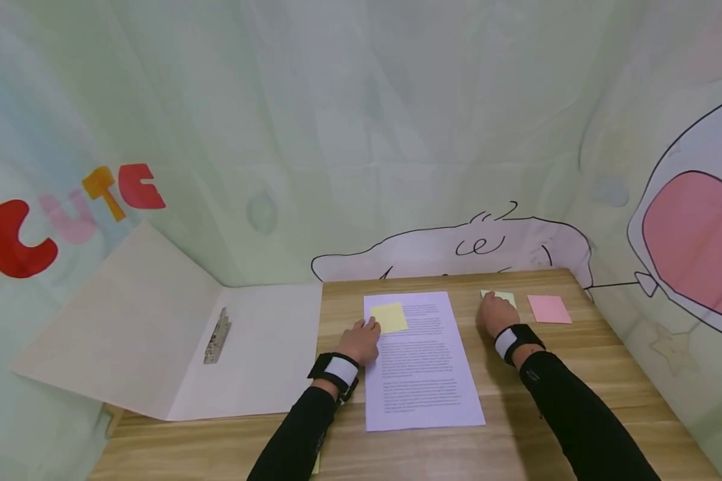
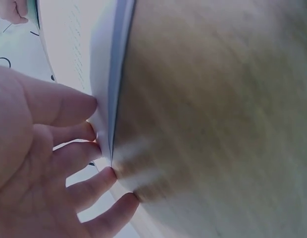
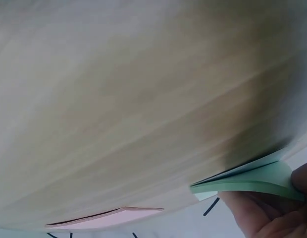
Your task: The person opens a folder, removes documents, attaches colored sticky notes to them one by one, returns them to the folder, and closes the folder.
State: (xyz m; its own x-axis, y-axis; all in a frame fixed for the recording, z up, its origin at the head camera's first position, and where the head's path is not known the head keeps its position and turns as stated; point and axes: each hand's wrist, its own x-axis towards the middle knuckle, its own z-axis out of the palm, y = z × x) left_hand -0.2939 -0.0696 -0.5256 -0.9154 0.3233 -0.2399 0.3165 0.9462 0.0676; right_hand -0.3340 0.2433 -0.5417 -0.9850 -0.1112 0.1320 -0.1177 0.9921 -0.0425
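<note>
A stack of printed paper (image 1: 424,374) lies on the table, with a yellow sticky note (image 1: 389,318) near its upper left corner. My left hand (image 1: 361,342) rests at the stack's left edge; in the left wrist view its fingers (image 2: 104,183) are spread along that edge. Over to the right, my right hand (image 1: 496,314) pinches a green sticky note pad (image 3: 242,182). Some sheets of that pad bend upward, apart from the layer beneath. The fingertips on the pad are partly hidden.
A pink sticky note pad (image 1: 550,309) lies right of the green one. At the left, an open white folder (image 1: 271,347) with a metal clip (image 1: 218,337) leans its cover against the curtain (image 1: 361,133). Something yellowish shows partly under the left forearm.
</note>
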